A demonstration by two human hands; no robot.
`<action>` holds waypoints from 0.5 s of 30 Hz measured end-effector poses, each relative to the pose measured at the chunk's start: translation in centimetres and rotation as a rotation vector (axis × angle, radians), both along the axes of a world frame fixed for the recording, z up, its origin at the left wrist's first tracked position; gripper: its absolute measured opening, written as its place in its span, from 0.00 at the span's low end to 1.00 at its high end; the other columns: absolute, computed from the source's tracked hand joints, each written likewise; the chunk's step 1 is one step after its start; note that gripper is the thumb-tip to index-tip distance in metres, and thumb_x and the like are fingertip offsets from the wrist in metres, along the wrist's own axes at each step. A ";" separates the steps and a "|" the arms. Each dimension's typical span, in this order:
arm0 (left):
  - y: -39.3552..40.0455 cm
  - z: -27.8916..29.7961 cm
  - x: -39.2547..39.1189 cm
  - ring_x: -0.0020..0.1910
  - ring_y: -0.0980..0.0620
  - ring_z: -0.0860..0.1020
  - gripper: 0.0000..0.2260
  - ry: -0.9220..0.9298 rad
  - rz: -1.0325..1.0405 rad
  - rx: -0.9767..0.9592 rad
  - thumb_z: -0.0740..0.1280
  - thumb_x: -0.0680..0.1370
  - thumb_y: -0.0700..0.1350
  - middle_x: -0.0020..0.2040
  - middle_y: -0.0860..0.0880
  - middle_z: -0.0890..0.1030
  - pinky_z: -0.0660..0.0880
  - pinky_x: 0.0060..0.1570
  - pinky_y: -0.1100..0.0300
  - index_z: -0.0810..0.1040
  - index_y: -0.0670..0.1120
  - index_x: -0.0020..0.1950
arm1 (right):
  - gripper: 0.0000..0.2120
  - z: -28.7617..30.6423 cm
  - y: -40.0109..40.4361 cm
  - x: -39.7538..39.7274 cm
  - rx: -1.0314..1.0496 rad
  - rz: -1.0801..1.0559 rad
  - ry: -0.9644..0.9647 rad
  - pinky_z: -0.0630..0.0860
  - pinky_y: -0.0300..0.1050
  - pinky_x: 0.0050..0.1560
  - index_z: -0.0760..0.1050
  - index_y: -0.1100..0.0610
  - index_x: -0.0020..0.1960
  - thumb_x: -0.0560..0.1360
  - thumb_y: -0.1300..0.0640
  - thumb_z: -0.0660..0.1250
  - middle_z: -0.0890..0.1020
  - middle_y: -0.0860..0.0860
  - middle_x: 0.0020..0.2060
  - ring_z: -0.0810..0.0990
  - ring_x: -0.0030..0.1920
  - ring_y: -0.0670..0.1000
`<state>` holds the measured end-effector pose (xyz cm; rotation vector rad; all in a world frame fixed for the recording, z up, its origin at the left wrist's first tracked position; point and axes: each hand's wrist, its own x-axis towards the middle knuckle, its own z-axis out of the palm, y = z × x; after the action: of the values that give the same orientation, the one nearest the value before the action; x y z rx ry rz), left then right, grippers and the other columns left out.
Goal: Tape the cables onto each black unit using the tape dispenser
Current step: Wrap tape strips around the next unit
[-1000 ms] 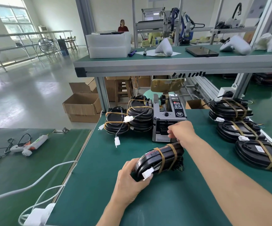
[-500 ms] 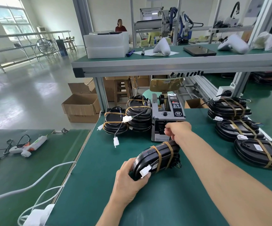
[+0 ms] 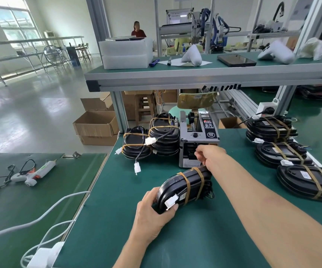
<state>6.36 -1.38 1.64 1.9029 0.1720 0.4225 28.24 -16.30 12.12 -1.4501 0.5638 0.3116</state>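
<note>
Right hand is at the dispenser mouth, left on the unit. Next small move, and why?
Probably pull a strip free from the tape dispenser and carry it back to the black unit. The right hand is curled at the outlet, though no tape is discernible in its fingers, and the left hand grips the unit's near end, steadying it.

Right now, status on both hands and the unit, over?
Left hand grips near end of black unit, two tape bands on it. Right hand curled at tape dispenser outlet; tape piece not discernible. Nothing in the way.

Unit (image 3: 185, 188) before dispenser (image 3: 197, 140) (touching).
</note>
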 end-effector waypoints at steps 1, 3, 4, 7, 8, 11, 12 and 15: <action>0.0 0.0 0.0 0.45 0.52 0.82 0.16 0.000 0.001 0.000 0.78 0.70 0.56 0.47 0.51 0.84 0.77 0.49 0.60 0.82 0.59 0.57 | 0.20 0.0 0.0 0.0 -0.006 0.006 -0.002 0.63 0.31 0.16 0.74 0.67 0.65 0.75 0.67 0.73 0.83 0.59 0.36 0.73 0.14 0.45; 0.0 0.0 0.0 0.46 0.51 0.82 0.16 -0.003 0.001 0.000 0.78 0.71 0.55 0.47 0.50 0.84 0.78 0.50 0.61 0.82 0.59 0.57 | 0.17 0.1 -0.1 -0.2 -0.025 0.021 0.000 0.63 0.31 0.16 0.74 0.67 0.62 0.75 0.68 0.72 0.81 0.58 0.33 0.72 0.13 0.46; 0.0 -0.1 0.1 0.46 0.51 0.83 0.17 -0.004 0.001 0.000 0.78 0.71 0.55 0.48 0.50 0.84 0.78 0.50 0.61 0.83 0.59 0.58 | 0.15 0.1 -0.2 -0.4 -0.034 0.036 -0.005 0.63 0.31 0.16 0.75 0.66 0.60 0.75 0.68 0.71 0.80 0.58 0.31 0.71 0.13 0.46; 0.0 -0.1 0.1 0.46 0.51 0.83 0.18 -0.004 -0.003 -0.012 0.78 0.71 0.55 0.48 0.50 0.84 0.78 0.50 0.61 0.83 0.59 0.59 | 0.05 0.4 -1.5 -1.5 -0.057 0.105 -0.066 0.65 0.32 0.18 0.79 0.64 0.50 0.74 0.67 0.72 0.81 0.56 0.31 0.74 0.17 0.46; 0.0 -0.2 0.1 0.46 0.51 0.83 0.18 -0.003 -0.002 -0.010 0.79 0.71 0.55 0.48 0.50 0.84 0.78 0.50 0.60 0.83 0.58 0.59 | 0.03 0.5 -2.1 -2.1 -0.078 0.119 -0.099 0.66 0.33 0.20 0.80 0.62 0.47 0.74 0.65 0.72 0.82 0.54 0.31 0.77 0.19 0.45; 0.1 -0.3 0.3 0.44 0.52 0.82 0.17 0.002 0.005 0.005 0.78 0.71 0.55 0.46 0.51 0.84 0.77 0.49 0.59 0.82 0.58 0.59 | 0.03 0.9 -4.7 -4.0 -0.145 0.164 -0.243 0.68 0.37 0.28 0.82 0.57 0.44 0.75 0.58 0.74 0.85 0.49 0.33 0.81 0.30 0.45; 0.1 -0.4 0.3 0.45 0.52 0.82 0.17 0.002 0.004 0.007 0.78 0.71 0.55 0.46 0.51 0.84 0.77 0.49 0.59 0.82 0.58 0.59 | 0.03 0.9 -5.7 -4.7 -0.144 0.184 -0.294 0.70 0.39 0.31 0.83 0.56 0.43 0.75 0.57 0.74 0.86 0.50 0.35 0.83 0.34 0.45; 0.2 -0.6 0.3 0.46 0.51 0.82 0.18 0.003 0.006 0.012 0.78 0.71 0.55 0.47 0.50 0.84 0.78 0.50 0.58 0.82 0.58 0.60 | 0.04 0.6 -7.8 -7.0 -0.078 0.266 -0.362 0.80 0.43 0.44 0.84 0.56 0.43 0.76 0.57 0.74 0.88 0.52 0.40 0.85 0.44 0.48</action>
<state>6.66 -1.20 1.08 1.9153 0.1772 0.4257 21.22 -24.12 12.69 -1.6133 0.0906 0.2293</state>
